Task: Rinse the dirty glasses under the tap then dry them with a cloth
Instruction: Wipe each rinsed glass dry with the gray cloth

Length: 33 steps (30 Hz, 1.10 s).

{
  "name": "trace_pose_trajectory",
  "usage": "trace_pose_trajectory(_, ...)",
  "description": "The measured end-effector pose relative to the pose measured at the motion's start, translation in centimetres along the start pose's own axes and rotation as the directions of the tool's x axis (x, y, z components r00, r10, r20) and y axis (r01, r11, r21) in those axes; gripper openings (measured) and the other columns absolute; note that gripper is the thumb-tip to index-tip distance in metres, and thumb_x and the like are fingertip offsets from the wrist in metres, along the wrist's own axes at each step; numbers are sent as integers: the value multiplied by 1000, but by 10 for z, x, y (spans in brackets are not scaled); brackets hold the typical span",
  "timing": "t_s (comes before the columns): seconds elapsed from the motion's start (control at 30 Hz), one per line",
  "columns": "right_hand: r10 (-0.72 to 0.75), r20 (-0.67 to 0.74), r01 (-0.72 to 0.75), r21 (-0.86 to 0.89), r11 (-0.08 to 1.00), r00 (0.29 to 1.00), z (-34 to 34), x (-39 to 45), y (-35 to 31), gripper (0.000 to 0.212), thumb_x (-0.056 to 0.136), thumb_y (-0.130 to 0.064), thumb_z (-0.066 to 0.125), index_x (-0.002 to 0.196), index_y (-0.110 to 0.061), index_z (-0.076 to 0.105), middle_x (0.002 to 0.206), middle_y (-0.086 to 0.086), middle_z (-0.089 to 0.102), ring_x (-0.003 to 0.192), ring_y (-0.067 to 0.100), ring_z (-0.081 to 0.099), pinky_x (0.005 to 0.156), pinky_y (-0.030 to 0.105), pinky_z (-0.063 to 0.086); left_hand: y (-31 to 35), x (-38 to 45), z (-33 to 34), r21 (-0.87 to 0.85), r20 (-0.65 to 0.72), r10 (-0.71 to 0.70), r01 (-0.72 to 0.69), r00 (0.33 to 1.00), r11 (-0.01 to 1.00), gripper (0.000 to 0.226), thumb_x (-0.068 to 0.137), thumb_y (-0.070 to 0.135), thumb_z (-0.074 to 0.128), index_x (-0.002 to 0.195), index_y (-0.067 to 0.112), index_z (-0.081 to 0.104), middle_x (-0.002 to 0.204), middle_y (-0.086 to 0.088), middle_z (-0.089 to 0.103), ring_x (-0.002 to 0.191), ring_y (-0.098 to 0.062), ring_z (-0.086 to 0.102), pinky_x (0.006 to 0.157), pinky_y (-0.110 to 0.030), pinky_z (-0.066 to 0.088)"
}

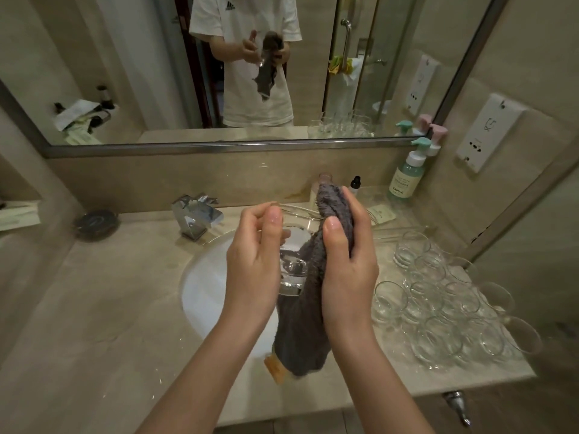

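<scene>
Above the white sink basin [200,296], my left hand [253,261] grips a clear drinking glass [293,270], its fingers curled round the glass's far side. My right hand [347,264] grips a grey cloth [304,327]; the cloth bunches above my fingers and hangs down below the glass, touching its right side. The chrome tap [195,216] stands at the back left of the basin, and no water shows running from it. Several clear glasses [438,308] stand crowded on the counter to the right.
A mirror [219,73] spans the wall behind the beige counter [94,324]. A green pump bottle [407,173], a small dropper bottle [355,183] and a card stand at the back right. A dark round dish [95,223] sits at the back left.
</scene>
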State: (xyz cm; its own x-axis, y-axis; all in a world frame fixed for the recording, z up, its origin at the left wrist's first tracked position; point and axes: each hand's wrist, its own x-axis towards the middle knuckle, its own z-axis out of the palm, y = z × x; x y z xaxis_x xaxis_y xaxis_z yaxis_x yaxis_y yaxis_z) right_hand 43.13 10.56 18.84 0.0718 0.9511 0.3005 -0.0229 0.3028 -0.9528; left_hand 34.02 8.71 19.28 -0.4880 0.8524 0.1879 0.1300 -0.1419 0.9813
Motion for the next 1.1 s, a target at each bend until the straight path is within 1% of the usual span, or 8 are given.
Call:
trace_pose_trajectory(0.13, -67, 5, 67, -12, 998, 998, 3, -2, -2, 39, 82, -53, 46, 121, -55, 50, 125, -24, 56, 118, -9, 51, 96, 10, 38, 4, 0, 1, -80, 40, 16, -13, 999, 997, 57, 59, 63, 64, 105, 32, 52, 96, 9, 68, 83, 6, 65, 70, -8, 47)
trace_pose_trajectory(0.33, 38, 39, -45, 203, 978, 999, -4, 15, 3, 49, 79, -52, 51, 124, -32, 60, 120, -11, 67, 116, 11, 60, 103, 39, 46, 7, 9, -1, -293, 262, -140, 217, 955, 931, 60, 59, 64, 60, 97, 18, 65, 84, 4, 73, 74, -7, 68, 68, -20, 52)
trace_pose_trajectory(0.47, 55, -1, -54, 150, 987, 999, -5, 15, 7, 50, 80, -51, 51, 127, -36, 57, 128, -12, 62, 123, 8, 55, 108, 41, 42, 0, 12, 2, -46, 98, -77, 82, 992, 996, 62, 64, 78, 44, 94, 28, 64, 80, 17, 65, 85, -5, 63, 79, -23, 51)
trace_pose_trajectory(0.57, 7, -34, -5, 70, 998, 999, -4, 12, 10, 49, 81, -52, 49, 128, -38, 55, 125, -24, 60, 120, -3, 53, 104, 25, 43, -1, 6, 4, 35, 19, 5, -6, 1000, 999, 43, 71, 76, 43, 103, 49, 53, 89, 18, 68, 84, -8, 66, 77, -23, 51)
trace_pose_trajectory(0.67, -38, -30, 38, -4, 999, 999, -2, 8, 8, 43, 82, -54, 46, 124, -47, 52, 119, -29, 59, 116, -6, 53, 94, 13, 40, 0, 0, 10, 77, 45, 67, -70, 997, 995, 48, 68, 70, 56, 108, 46, 48, 96, 15, 69, 91, -3, 66, 79, -21, 51)
trace_pose_trajectory(0.9, 45, -26, -40, 187, 982, 999, -7, 20, 4, 46, 81, -52, 52, 123, -34, 60, 126, -2, 64, 120, 18, 58, 105, 50, 43, 6, 12, 7, -269, 226, -69, 130, 972, 954, 60, 63, 63, 58, 110, 27, 61, 89, 7, 75, 83, -9, 72, 71, -19, 53)
trace_pose_trajectory(1.03, 34, -57, -26, 151, 988, 998, -6, 17, 5, 48, 80, -49, 52, 125, -31, 59, 126, -6, 63, 120, 11, 58, 106, 43, 44, 2, 11, 12, -112, 58, -70, 76, 996, 991, 53, 66, 72, 47, 102, 38, 66, 95, 11, 69, 98, -14, 66, 91, -34, 52)
trace_pose_trajectory(1.1, 2, -76, 7, 118, 993, 997, -4, 13, 7, 47, 82, -48, 51, 126, -32, 58, 125, -14, 63, 119, 6, 57, 104, 35, 45, 2, 8, 12, -15, -34, 1, -2, 999, 1000, 44, 73, 72, 42, 101, 43, 61, 89, 17, 67, 90, -11, 66, 85, -33, 53)
